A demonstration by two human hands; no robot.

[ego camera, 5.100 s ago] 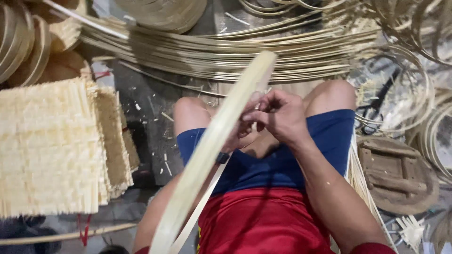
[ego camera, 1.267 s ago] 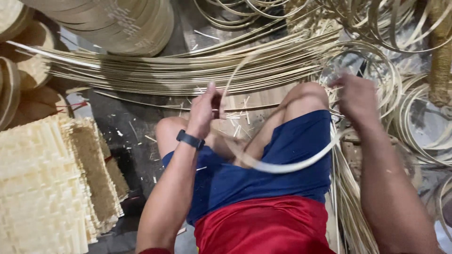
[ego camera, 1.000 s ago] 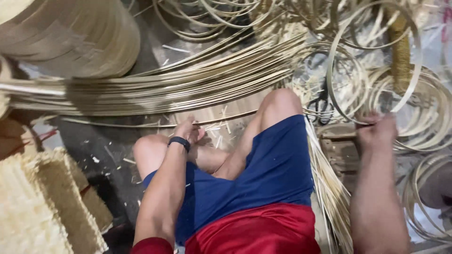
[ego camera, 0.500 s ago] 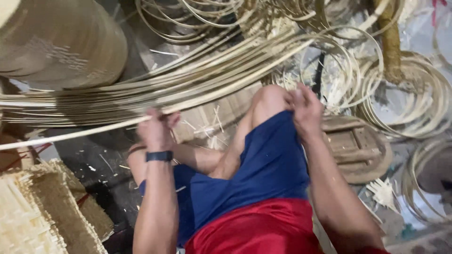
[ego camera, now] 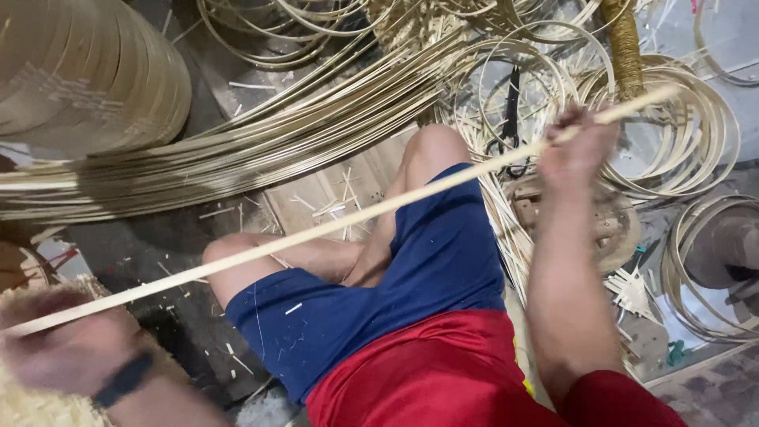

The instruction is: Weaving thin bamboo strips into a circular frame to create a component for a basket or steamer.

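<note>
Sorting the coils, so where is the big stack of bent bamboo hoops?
In the head view, the stack of hoops fills the upper left corner, just above the bundle of long bamboo strips.

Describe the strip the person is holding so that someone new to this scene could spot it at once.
Start at the blue shorts of the seated person. A long pale bamboo strip crosses above them, from the left hand up to the right hand. Unlike the bundled strips and hoops on the floor, it is single, straight and lifted.
</note>
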